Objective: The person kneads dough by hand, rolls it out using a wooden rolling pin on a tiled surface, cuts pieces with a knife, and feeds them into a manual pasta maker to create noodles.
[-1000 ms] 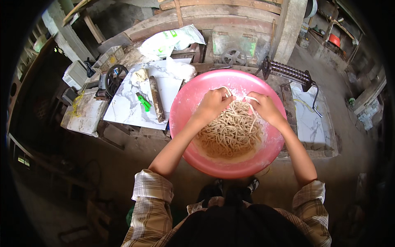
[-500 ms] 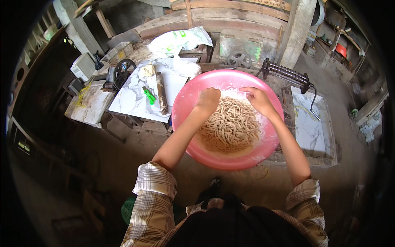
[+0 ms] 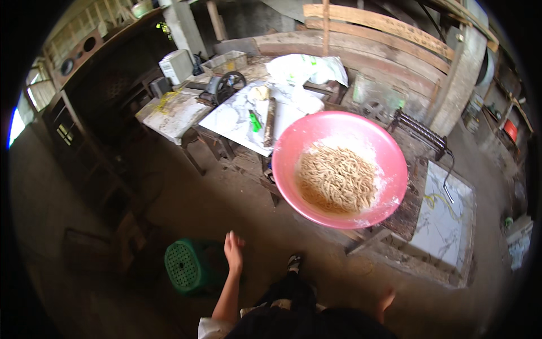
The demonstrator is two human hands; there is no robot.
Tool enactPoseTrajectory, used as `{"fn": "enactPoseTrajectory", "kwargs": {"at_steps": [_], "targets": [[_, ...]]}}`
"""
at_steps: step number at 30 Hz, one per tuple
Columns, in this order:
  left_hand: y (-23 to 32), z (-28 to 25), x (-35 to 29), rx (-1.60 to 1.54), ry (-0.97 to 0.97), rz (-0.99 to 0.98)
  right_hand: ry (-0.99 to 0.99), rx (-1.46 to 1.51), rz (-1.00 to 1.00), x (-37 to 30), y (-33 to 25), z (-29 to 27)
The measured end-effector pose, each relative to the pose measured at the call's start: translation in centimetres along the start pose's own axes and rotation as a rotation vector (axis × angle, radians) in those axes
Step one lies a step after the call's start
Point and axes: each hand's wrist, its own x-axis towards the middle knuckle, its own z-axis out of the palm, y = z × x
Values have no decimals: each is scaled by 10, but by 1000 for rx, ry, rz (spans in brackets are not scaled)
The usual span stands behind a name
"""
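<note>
The pink basin (image 3: 285, 141) rests on the worktable, holding a heap of floury noodles (image 3: 339, 178). Loose white flour lies around the noodles on the basin's inner wall. Both of my hands are away from it. My left hand (image 3: 233, 251) hangs low in front of me, near the green stool, with nothing in it; its fingers are slightly spread. Down at the lower right, my right hand (image 3: 386, 300) is smeared by motion and partly hidden by my dark clothing, so its fingers cannot be made out.
A marble-patterned board (image 3: 231, 121) carries a rolling pin (image 3: 270, 121) and a green-handled tool (image 3: 255, 121). Right of the basin are a hand-cranked roller (image 3: 419, 133) and a marble-patterned tray (image 3: 435, 209). The green stool (image 3: 183, 265) stands at lower left. A white bag (image 3: 299, 69) lies behind.
Both hands have left the basin and dropped toward my body. My view has shifted left, so the basin and table sit farther right. The noodles stay in the basin.
</note>
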Motion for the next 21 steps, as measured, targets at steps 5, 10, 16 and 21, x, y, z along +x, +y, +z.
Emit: {"fn": "enactPoseTrajectory", "kwargs": {"at_steps": [5, 10, 16, 21], "targets": [[-162, -225, -120, 86, 703, -407, -687, -319, 69, -141, 71, 28], [-199, -297, -179, 405, 935, -581, -1075, -135, 108, -155, 35, 58], [-194, -337, -114, 443, 534, -484, -1426, 722, 480, -89, -9, 174], [-174, -338, 8, 280, 397, -458, -1051, 43, -13, -92, -123, 299]]}}
